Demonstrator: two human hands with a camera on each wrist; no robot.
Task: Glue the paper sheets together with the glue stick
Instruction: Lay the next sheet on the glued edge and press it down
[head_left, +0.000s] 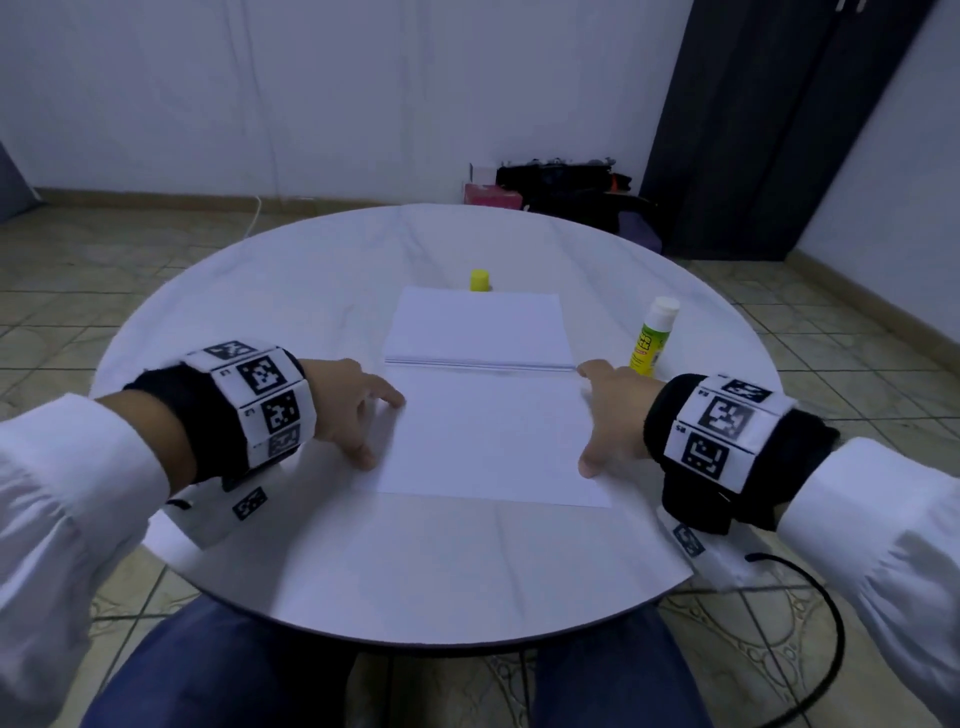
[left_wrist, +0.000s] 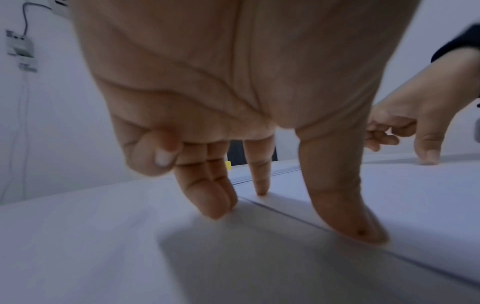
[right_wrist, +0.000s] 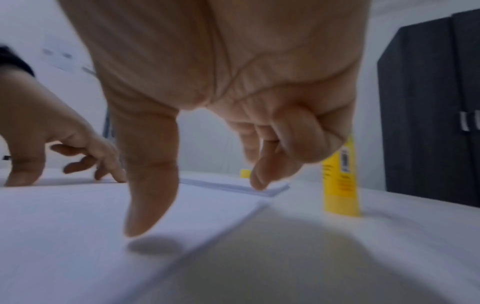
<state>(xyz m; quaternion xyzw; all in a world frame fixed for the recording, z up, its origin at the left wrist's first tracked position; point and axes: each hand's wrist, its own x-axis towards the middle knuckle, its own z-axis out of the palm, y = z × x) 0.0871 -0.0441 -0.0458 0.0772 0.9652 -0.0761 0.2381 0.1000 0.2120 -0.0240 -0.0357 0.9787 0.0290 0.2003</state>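
A single white sheet (head_left: 488, 441) lies flat on the round white table (head_left: 363, 571) in front of me. Just beyond it sits a stack of white paper (head_left: 478, 325). My left hand (head_left: 358, 410) touches the sheet's left edge with spread fingertips (left_wrist: 259, 185) and thumb. My right hand (head_left: 605, 410) touches the sheet's right edge, thumb (right_wrist: 148, 205) down near the front, a fingertip by the stack's corner. An uncapped yellow glue stick (head_left: 652, 338) stands upright right of the stack. Its yellow cap (head_left: 480, 280) stands behind the stack.
Bags and a red box (head_left: 491, 195) lie on the tiled floor behind the table. A dark cabinet (head_left: 769, 130) stands at the back right. A cable (head_left: 826, 649) hangs from my right wrist past the table's edge. My legs are under the near edge.
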